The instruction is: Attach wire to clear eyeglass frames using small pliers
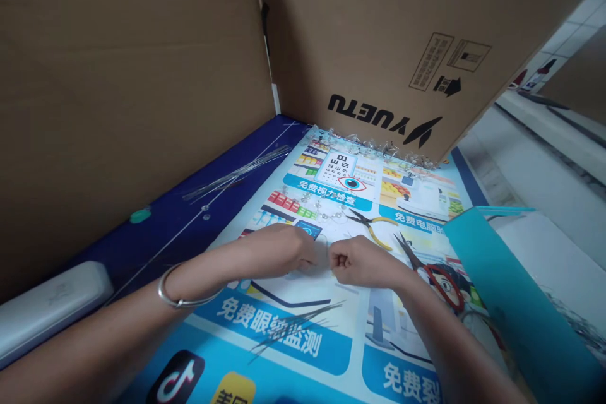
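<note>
Left hand (296, 251) and right hand (353, 262) curled, grip unclear, over a 免费视力检查 poster (227, 322); YUETU carton (402, 25) beyond.

The work surface is a printed Chinese-language poster sheet (407, 385) with a dark blue border (156, 233). Items on the sheet: a strand of clear beads (312, 202), yellow-handled pliers (372, 227), red-handled scissors (428, 271) and a loose bundle of thin wires (296, 331). A crinkled clear plastic strip (364, 145) runs along the far edge. On the blue border: a second wire bundle (237, 173), a small teal disc (140, 216) and a pale grey case (50, 309) — its contents cannot be determined.
</note>
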`<state>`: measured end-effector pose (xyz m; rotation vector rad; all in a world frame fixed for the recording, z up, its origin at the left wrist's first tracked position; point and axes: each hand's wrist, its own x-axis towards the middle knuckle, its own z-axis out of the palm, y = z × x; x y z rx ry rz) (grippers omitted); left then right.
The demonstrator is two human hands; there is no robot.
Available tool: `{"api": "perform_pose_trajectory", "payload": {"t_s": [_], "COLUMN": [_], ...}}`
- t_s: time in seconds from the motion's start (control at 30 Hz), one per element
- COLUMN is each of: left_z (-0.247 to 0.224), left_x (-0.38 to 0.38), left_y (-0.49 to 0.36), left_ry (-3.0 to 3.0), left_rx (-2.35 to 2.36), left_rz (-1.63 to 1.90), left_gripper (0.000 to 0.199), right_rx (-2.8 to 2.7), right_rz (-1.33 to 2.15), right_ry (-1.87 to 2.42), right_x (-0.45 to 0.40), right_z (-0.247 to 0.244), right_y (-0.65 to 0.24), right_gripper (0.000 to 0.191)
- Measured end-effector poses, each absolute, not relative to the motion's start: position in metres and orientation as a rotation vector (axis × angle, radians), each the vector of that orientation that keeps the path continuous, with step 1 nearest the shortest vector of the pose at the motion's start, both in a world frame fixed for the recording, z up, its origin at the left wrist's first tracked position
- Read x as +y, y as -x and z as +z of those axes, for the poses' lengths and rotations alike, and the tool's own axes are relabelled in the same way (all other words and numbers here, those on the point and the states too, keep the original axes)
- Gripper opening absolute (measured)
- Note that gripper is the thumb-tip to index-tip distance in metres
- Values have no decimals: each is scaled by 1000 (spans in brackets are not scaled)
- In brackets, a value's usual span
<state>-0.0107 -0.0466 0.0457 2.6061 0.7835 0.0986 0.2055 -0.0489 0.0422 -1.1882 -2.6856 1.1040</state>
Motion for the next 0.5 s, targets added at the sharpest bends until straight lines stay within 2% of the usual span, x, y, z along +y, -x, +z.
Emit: {"api": "perform_pose_trajectory", "payload": {"t_s": [0.1,0.3,0.5], "left_z": [38,37,35], "left_x": [-52,-58,-58], "left_y": [7,-3,-6], "left_ry": [-2742,-2903,-2980], "left_rx": [899,996,989], "left_rz": [68,200,211], "left_gripper": [22,20,12], "right_rx": [-2704,-2791,-2843], "right_rz": [1049,587,491], "right_ry": [1202,1382,1463], "right_x": [-48,-56,-58], "right_z": [41,39,39], "right_y": [-205,-194,-189], "right_gripper": [11,16,18]}}
